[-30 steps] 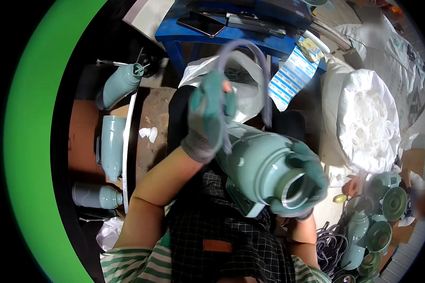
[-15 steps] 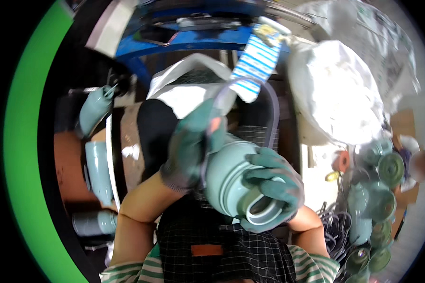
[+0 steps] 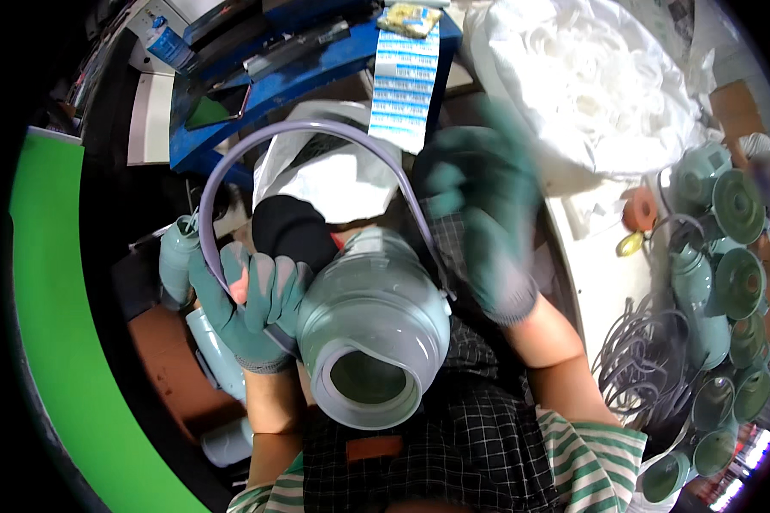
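Note:
A pale green vacuum flask body (image 3: 376,316) rests at my lap, its wide round mouth tilted toward me; the inside of the mouth looks dark. A grey-purple carrying handle (image 3: 312,126) arches over it, one end meeting the flask's right side. My left hand (image 3: 261,299), in a green and grey work glove, is closed round the handle's left leg beside the flask. My right hand (image 3: 483,209), gloved alike, is raised apart from the flask, to its upper right. Motion smears its fingers, so what they do cannot be told.
A large white sack of white rings (image 3: 590,68) stands at the upper right. Coiled grey handles (image 3: 642,359) and several green flask parts (image 3: 740,278) lie at right. A blue bench (image 3: 291,90) ahead bears a phone (image 3: 218,105) and a label sheet (image 3: 405,85). More flasks (image 3: 178,261) stand left.
My right hand has left the flask's mouth and moved up and away. The handle has swung left, with my left hand now lower on it. The flask's mouth has turned toward me.

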The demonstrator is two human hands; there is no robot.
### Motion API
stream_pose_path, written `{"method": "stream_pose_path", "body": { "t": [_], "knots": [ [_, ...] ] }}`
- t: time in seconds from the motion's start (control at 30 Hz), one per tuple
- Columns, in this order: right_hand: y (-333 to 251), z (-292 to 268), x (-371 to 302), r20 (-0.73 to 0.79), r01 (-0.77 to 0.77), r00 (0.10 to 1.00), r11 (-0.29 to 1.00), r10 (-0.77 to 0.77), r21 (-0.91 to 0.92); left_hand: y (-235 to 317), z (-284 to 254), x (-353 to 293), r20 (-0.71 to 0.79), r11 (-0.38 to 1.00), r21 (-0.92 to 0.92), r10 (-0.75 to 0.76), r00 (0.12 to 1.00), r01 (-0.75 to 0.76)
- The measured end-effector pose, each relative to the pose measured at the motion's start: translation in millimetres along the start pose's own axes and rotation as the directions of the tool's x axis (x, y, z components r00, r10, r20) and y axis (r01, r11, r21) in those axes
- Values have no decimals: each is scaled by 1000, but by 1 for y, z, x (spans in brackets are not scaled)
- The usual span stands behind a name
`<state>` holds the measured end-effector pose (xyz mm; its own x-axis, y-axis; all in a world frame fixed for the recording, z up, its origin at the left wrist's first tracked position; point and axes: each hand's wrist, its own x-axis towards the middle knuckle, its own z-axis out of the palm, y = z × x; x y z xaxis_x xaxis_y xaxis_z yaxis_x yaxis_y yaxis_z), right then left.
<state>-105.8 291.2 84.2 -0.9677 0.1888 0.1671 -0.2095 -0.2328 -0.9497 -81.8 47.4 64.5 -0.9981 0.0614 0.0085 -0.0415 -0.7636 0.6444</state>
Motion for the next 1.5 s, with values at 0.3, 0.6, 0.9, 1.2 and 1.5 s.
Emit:
{"method": "stream_pose_path", "body": {
  "t": [0.3,0.6,0.9,1.2,1.5],
  "knots": [
    [47,-8,3,432,-572,814,667,389,476,24,49,-69,-34,719,675,-195,980,166],
    [1,12,-18,302,181,933,980,-197,80,13,49,-67,373,487,821,-65,925,-297],
    [28,-31,-5,-148,-327,938,942,313,-78,33,44,-64,-191,843,526,-14,981,115],
    [-47,-218,-63,-373,383,900,820,-227,425,25,29,-2,403,278,707,598,693,-651],
    [-174,-568,153,-368,-100,856,582,-364,-807,-83,-87,-51,215,-16,976,-51,975,-216]
  ]
}}
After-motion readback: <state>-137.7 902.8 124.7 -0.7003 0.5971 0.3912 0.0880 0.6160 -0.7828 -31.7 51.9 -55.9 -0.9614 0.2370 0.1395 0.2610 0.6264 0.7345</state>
